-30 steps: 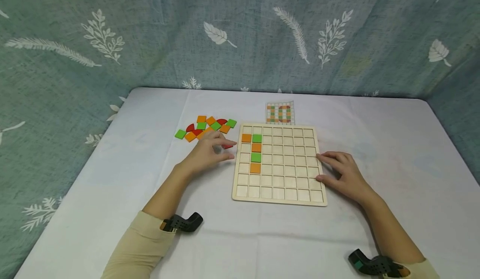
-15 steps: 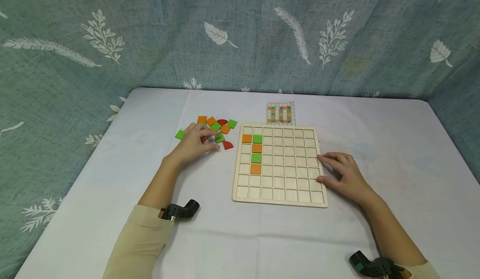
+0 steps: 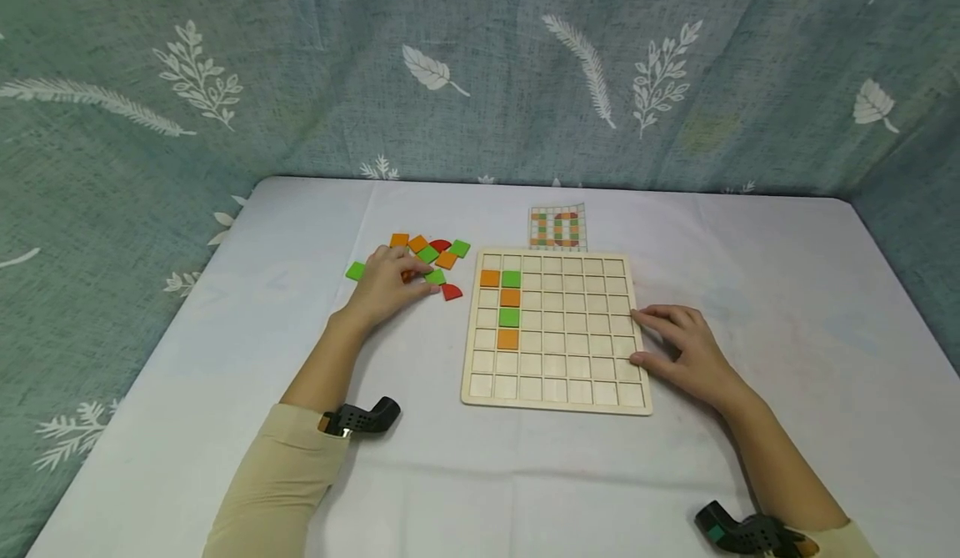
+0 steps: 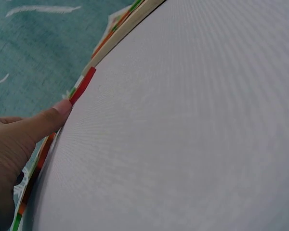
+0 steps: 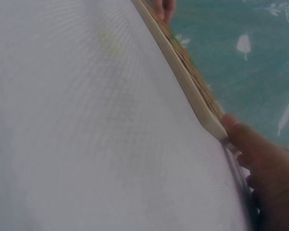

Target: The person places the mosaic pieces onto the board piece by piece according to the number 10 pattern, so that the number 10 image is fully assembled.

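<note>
My left hand (image 3: pixel 382 284) is over a loose pile of tiles at the left of the board. Its thumb and index fingertips are spread right at a green square tile (image 3: pixel 436 277). A red quarter-round tile (image 3: pixel 452 292) lies just beyond the thumb; it shows as a red edge (image 4: pixel 83 86) in the left wrist view. The hand hides some orange tiles. My right hand (image 3: pixel 686 349) rests on the right edge of the wooden grid board (image 3: pixel 555 409), thumb and fingers apart. One column of the board holds orange and green tiles, with another orange tile (image 3: pixel 490 279) beside its top.
A small printed pattern card (image 3: pixel 557 227) lies at the board's far edge. Several green, orange and red tiles (image 3: pixel 447 259) lie beyond my left hand. White cloth (image 3: pixel 555 475) covers the table, and a patterned curtain (image 3: pixel 480 66) hangs behind it.
My left hand has moved left, away from the red quarter-round tile and the board, to the green tile, uncovering both tiles. The right hand has stayed at the board's edge.
</note>
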A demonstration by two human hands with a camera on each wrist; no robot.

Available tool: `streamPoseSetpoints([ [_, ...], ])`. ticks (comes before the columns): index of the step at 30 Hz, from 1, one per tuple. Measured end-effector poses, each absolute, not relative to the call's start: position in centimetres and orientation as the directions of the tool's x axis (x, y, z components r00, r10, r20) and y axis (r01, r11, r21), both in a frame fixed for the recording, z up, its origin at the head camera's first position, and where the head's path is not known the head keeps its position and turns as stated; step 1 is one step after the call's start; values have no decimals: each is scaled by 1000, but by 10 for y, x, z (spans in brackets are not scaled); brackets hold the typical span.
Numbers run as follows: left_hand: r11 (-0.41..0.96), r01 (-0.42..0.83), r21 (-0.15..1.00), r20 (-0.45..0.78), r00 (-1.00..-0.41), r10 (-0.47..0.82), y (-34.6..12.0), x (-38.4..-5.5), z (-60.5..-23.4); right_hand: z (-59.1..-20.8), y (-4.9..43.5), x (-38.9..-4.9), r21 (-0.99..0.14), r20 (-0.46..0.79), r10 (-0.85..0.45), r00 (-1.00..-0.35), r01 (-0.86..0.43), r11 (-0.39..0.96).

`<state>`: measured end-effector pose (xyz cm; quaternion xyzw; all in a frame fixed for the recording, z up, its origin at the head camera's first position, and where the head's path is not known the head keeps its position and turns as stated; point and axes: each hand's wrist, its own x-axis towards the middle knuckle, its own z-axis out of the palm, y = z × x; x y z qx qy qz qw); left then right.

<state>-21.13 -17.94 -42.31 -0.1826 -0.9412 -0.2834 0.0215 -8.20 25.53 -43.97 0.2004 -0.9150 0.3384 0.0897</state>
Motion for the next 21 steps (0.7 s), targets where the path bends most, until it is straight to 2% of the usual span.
streamPoseSetpoints([
  [5, 783, 376, 496, 184, -926, 328, -180, -210, -422, -441, 256, -82, -576, 297, -305, -905, -424, 699],
  [21, 758, 409, 508, 222, -912, 344, -173, -192, -415, -440, 256, -83, -569, 311, -312, -898, -439, 695],
])
